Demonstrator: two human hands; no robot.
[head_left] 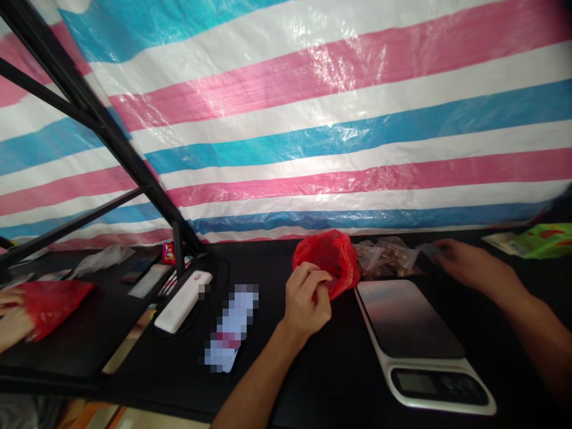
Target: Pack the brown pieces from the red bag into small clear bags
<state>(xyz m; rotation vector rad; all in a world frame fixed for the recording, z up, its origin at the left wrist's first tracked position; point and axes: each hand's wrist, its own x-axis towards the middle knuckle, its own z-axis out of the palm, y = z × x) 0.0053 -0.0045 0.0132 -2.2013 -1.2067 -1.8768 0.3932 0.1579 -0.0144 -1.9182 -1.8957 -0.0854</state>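
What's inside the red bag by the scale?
Looking into the red bag, I see crinkled red plastic. The left hand and the bag's near side cover whatever lies deeper.

Makeshift workspace, striped plastic sheeting (pixel 339 128) wall, black metal frame (pixel 120 150), tabletop (pixel 263 262), digital scale (pixel 411 322)

Your left hand (pixel 308 298) has the red bag (pixel 324 247) by its near rim, mouth gaping — and over to the right, your right hand (pixel 467 263) is at a piece of clear plastic (pixel 426 251), too blurred to call the grip. Between your hands sit clear packets (pixel 391 256) of brownish bits, just behind the scale (pixel 411 322). Left of the scale lie a pixelated phone (pixel 233 330) and a white power bank (pixel 183 301) — and at far left, another person's hand (pixel 13 319) grips a second red bag (pixel 58 304).
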